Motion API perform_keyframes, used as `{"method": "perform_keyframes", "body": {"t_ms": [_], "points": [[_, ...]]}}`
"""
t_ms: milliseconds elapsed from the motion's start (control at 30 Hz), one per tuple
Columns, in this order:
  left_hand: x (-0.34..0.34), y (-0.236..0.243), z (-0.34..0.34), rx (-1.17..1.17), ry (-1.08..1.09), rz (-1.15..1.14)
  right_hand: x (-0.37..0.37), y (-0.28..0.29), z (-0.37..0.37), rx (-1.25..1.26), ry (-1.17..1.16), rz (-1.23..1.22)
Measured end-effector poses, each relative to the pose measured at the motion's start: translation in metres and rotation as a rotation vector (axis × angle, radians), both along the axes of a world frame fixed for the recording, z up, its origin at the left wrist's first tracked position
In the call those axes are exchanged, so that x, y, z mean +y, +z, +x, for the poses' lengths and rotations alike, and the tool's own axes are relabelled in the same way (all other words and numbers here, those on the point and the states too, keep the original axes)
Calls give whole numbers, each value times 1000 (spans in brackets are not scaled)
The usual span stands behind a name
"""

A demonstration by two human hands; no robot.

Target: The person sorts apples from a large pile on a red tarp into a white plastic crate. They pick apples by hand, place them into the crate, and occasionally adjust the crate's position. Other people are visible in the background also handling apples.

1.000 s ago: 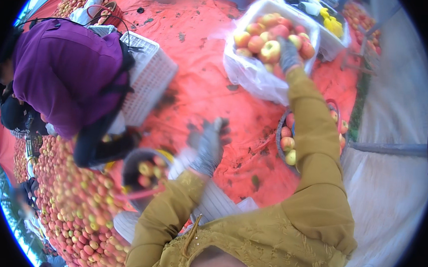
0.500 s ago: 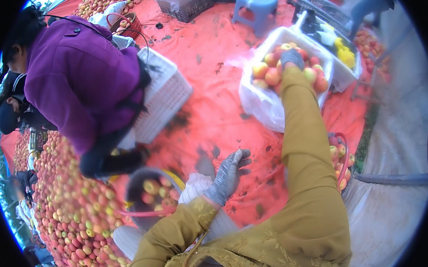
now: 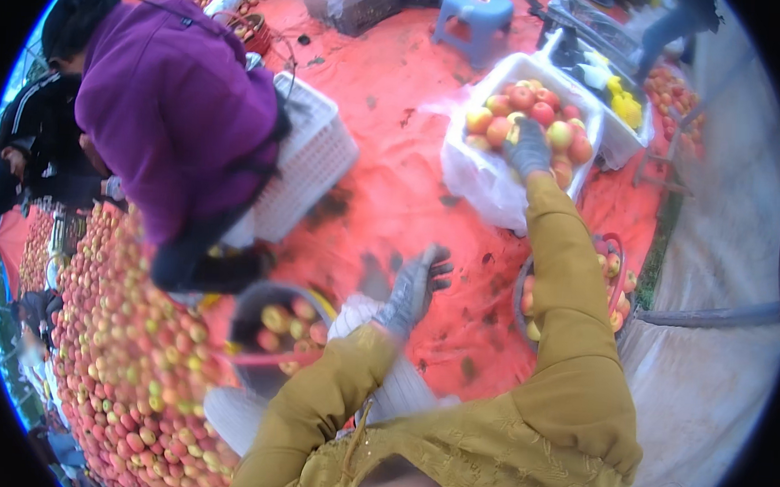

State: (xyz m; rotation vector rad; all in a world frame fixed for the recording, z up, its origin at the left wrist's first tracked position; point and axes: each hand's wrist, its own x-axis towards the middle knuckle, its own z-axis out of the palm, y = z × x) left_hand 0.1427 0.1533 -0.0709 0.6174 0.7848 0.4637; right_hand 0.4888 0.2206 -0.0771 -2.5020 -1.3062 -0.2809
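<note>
My right hand (image 3: pixel 529 151), in a grey glove, reaches into a white crate (image 3: pixel 468 175) lined with thin white plastic. Its fingers are curled down round an apple (image 3: pixel 513 135), mostly hidden beneath the glove. Red and yellow apples (image 3: pixel 542 113) fill the crate around it. My left hand (image 3: pixel 412 289), gloved too, hangs over my knee with fingers apart and nothing in it. Beside that knee stands a dark bucket (image 3: pixel 249 320) with a pink handle and several apples inside. Another bucket of apples (image 3: pixel 619 282) is partly hidden below my right forearm.
A large apple heap (image 3: pixel 148 407) spreads at the left. A person in purple (image 3: pixel 181 109) sits on a white crate (image 3: pixel 310 164), with another person (image 3: pixel 47 146) beyond. A blue stool (image 3: pixel 474 19) stands on the red sheet (image 3: pixel 395 147). Yellow items (image 3: pixel 625 104) lie in the box behind my crate.
My right hand has drawn back from the crate's far part to its nearer middle. My left hand stays open over the knee. The person in black has raised their body somewhat.
</note>
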Motion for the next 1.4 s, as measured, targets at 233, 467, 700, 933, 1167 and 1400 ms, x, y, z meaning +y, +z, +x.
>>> {"method": "perform_keyframes", "body": {"t_ms": [233,467,700,933,1167,1400], "points": [[-18,31,4,-70,-165,218,-42,-89,105,-42,142,-235],[-63,39,-56,49,53,683,14,-64,-75,344,282,-101],[-117,88,-179,62,128,805,45,3,-289,1239,579,42],[-164,138,-378,96,1005,503,26,60,-513,1097,1212,-306],[-268,14,-571,516,1506,177,4,15,-655,705,1341,-589],[-364,-156,-633,810,1623,-470,55,-55,-684,317,1265,-695]]}}
